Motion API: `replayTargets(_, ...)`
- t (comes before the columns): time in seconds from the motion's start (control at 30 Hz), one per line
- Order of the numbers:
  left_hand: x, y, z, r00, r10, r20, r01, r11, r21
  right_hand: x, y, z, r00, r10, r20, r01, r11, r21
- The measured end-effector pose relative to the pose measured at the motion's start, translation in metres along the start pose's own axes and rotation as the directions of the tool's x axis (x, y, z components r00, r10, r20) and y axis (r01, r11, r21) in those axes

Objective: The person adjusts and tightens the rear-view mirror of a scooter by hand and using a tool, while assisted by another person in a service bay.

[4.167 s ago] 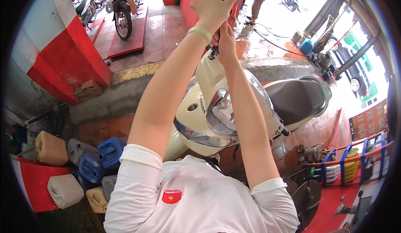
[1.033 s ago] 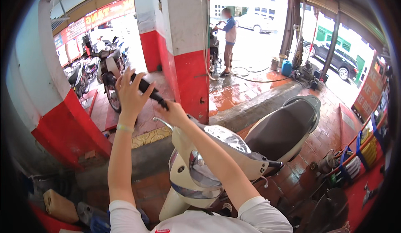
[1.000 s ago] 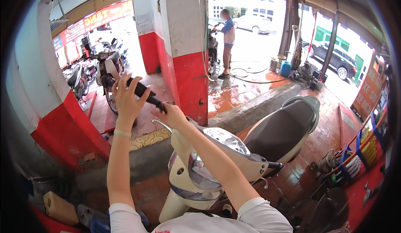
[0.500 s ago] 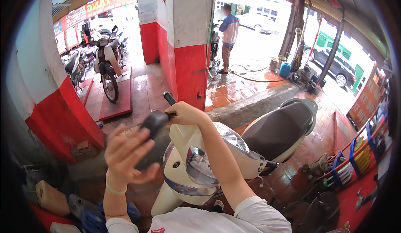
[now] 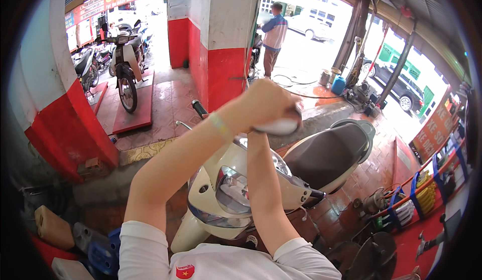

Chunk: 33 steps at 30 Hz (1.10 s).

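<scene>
A motion-blurred rear-view mirror [image 5: 280, 125], with a dark shell and pale face, is held above the front of a cream scooter [image 5: 201, 215]. My left hand [image 5: 268, 104] reaches across from the left, blurred, its fingers curled over the mirror's upper edge. Below it my right forearm [image 5: 265, 194] rises to the mirror's underside; the right hand's fingers are hidden behind the left hand and mirror. One black handlebar grip [image 5: 199, 109] and a lever show left of my left forearm. The scooter's dark seat [image 5: 324, 157] extends to the right.
A red-and-white pillar [image 5: 228, 54] stands beyond the scooter. A motorbike [image 5: 126, 72] rests on a red ramp at far left. Someone [image 5: 275, 34] stands outside near a hose. Plastic jugs [image 5: 52, 227] lie at lower left; a red rack [image 5: 427, 204] with parts lines the right.
My left hand has swung right and up, from spread fingers to curled on the mirror. The mirror has moved right, its pale face now showing. My right hand has become hidden.
</scene>
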<state>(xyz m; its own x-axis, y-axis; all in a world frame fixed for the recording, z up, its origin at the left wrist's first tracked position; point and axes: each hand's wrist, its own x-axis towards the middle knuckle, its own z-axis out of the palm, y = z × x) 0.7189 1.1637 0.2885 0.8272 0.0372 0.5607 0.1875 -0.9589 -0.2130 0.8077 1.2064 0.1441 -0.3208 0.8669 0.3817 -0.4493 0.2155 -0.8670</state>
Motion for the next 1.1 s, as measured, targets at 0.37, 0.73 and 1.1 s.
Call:
replayTargets(0.37,-0.018,-0.146,0.036,0.702,-0.584,-0.408,0.535,0.81,-0.239,0.045,-0.004,0.026,0.984,0.165,-0.064,-0.177,0.92,-0.349)
replayTargets(0.73,-0.155,-0.145,-0.035,0.692,-0.277,-0.667,0.456,0.884,0.106,0.059,0.011,0.053,0.983,0.182,-0.002,-0.133,0.711,-0.69)
replayTargets(1.1,-0.228,0.0,-0.087,0.8,-0.395,-0.452,0.453,0.891,0.023,0.047,0.004,0.061,0.959,0.275,0.073,-0.066,0.464,-0.883)
